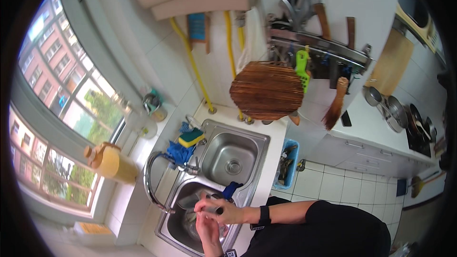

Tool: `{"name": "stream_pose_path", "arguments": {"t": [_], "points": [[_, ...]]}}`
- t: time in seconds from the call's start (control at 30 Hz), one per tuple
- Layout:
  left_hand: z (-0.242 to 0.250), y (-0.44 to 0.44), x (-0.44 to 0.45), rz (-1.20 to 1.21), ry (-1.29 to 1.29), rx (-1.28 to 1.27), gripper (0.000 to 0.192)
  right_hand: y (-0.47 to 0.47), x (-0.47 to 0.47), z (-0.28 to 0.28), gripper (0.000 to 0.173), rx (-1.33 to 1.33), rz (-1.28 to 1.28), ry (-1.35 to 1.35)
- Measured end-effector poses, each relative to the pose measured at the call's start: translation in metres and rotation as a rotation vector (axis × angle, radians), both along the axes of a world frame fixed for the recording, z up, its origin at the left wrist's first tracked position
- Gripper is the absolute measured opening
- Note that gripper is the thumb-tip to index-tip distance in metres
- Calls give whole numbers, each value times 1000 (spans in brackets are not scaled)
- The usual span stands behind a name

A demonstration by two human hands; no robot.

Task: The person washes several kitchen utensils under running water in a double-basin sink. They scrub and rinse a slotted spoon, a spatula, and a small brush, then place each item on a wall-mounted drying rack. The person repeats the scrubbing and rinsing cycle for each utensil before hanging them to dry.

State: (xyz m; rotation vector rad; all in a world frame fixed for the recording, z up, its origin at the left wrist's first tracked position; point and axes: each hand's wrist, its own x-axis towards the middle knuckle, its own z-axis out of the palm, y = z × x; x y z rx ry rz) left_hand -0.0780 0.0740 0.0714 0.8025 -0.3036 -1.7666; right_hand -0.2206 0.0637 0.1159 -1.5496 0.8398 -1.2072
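Over the lower basin of the stainless steel double sink (165, 229), both hands are close together. My right hand (228, 213) is closed around a slim handle with a dark end (218, 210); the rest of that tool is hidden or blurred. Just below, my left hand (207, 229) has its fingertips raised near it, and whether they hold anything cannot be told. Beneath the hands, a clear or shiny bowl (191, 226) and a greyish item (186, 202) lie in the basin. A dark blue cloth (232, 190) hangs on the divider.
A chrome faucet (148, 182) arches over the lower basin. Behind the sink are a green-yellow sponge (191, 138) and blue cloths (180, 152). A yellow-filled bottle (114, 164) stands on the sill. A lined blue bin (293, 166), holding waste, stands beside the counter.
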Motion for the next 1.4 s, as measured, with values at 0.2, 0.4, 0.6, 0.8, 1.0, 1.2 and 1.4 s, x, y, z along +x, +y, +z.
{"name": "stream_pose_path", "arguments": {"t": [0.2,0.4,0.6,0.8,1.0,1.2,1.4], "points": [[-34,36,20,-216,-633,-151,30,-29,-119,41,21,194,-506,200],[-36,48,23,-106,-847,-99,18,-25,-225,46,26,160,-720,334],[37,-7,-61,-300,-1028,-460,13,-19,-290,70,25,48,-946,253],[157,-70,-226,-382,-1155,-1169,17,-10,-341,76,24,42,-1014,329],[208,-124,-374,-324,-1445,-1817,38,9,-379,71,20,-100,-1041,287],[192,-137,-424,-357,-1822,-2044,44,21,-404,73,21,-102,-1045,319],[199,-123,-401,-248,-1942,-2251,27,17,-410,72,22,-86,-1035,409]]}}
